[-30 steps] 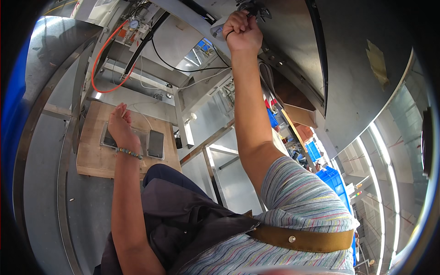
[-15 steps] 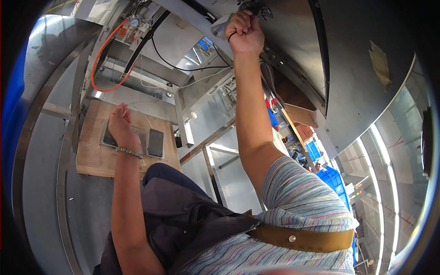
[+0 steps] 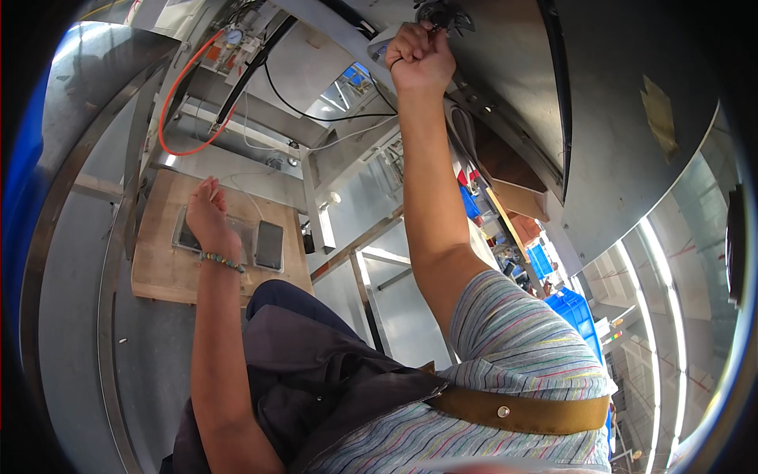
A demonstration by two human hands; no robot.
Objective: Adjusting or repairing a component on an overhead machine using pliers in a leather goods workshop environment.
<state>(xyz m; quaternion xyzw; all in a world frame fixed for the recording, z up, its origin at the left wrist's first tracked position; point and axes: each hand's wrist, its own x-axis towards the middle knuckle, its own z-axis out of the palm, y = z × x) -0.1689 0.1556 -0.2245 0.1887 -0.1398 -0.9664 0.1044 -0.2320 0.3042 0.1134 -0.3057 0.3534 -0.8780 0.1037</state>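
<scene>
My right hand [image 3: 422, 62] is raised at the upper middle, arm stretched out. Its fingers are curled and closed on a dark metal fitting [image 3: 444, 16] on the underside of a large grey metal panel; the exact grip is partly hidden. My left hand [image 3: 210, 217], with a beaded bracelet on the wrist, hovers over a shallow clear tray [image 3: 247, 237] on a wooden board [image 3: 162, 272]. Its fingers are loosely bent and a little apart, with nothing visible in them. Beside it on the board lies a dark, flat, phone-like rectangle [image 3: 269, 246].
An orange hose [image 3: 162, 118] loops down from a pressure gauge [image 3: 233, 36] at the upper left. Metal frame bars [image 3: 359, 245] cross the middle. The large grey metal panel [image 3: 616, 118] hangs at the upper right. A blue crate [image 3: 572, 312] stands beyond my right arm.
The view has shifted very slightly. My right hand remains at the dark fitting, its fingers turned a little. My left hand has hardly moved.
</scene>
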